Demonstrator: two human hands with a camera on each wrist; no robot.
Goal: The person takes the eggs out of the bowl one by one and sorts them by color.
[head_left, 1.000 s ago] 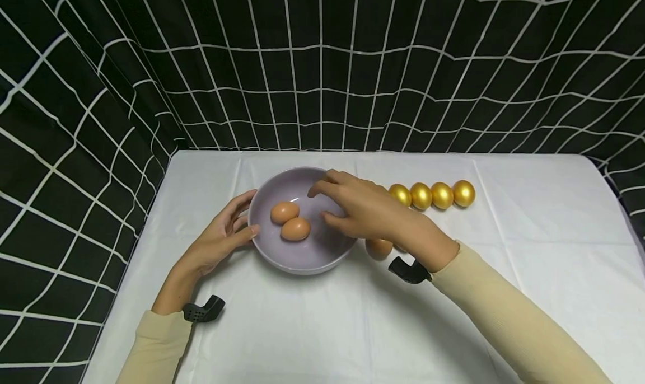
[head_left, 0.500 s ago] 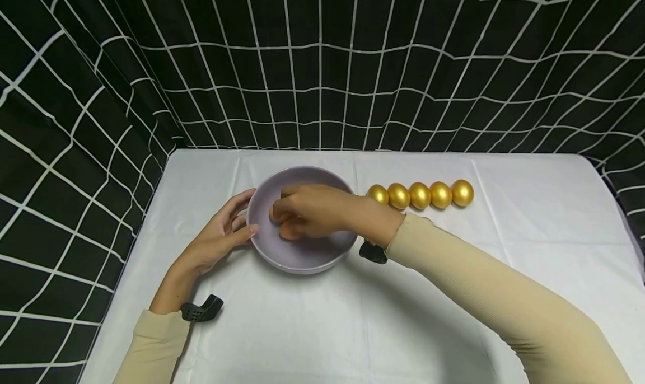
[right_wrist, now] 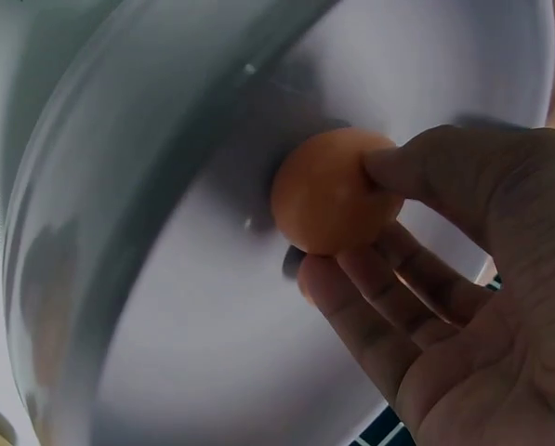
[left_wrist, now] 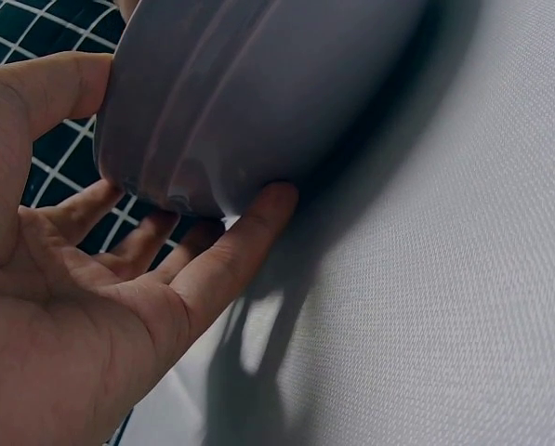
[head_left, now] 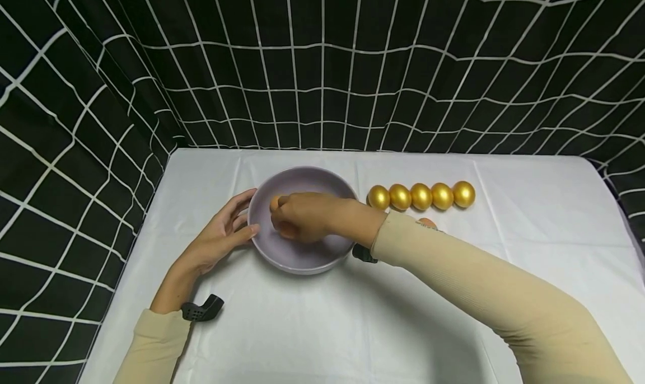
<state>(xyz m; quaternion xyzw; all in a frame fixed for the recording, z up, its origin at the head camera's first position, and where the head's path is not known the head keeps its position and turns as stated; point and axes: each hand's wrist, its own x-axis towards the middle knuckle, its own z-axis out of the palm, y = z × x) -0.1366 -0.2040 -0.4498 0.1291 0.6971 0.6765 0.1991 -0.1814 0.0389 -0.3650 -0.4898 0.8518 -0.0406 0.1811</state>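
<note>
A lilac bowl (head_left: 302, 265) stands on the white-covered table. My left hand (head_left: 224, 235) holds it at its left side, thumb at the rim and fingers against the outer wall; the left wrist view shows the fingertips touching the bowl (left_wrist: 258, 102). Inside the bowl, my right hand (head_left: 307, 216) pinches a brown egg (right_wrist: 328, 195) between thumb and fingers, close to the bowl's inner surface. A second brown egg (head_left: 275, 202) shows beyond the fingers, mostly hidden by the hand.
Several golden eggs (head_left: 420, 196) lie in a row right of the bowl. A brown egg (head_left: 427, 223) peeks out behind the right sleeve (head_left: 468, 272), which hides the table there. Black netted curtain (head_left: 322, 65) encloses the back and sides.
My right hand has come down leftward into the bowl, from above its right side, and taken hold of a brown egg. My left hand and the bowl have stayed put.
</note>
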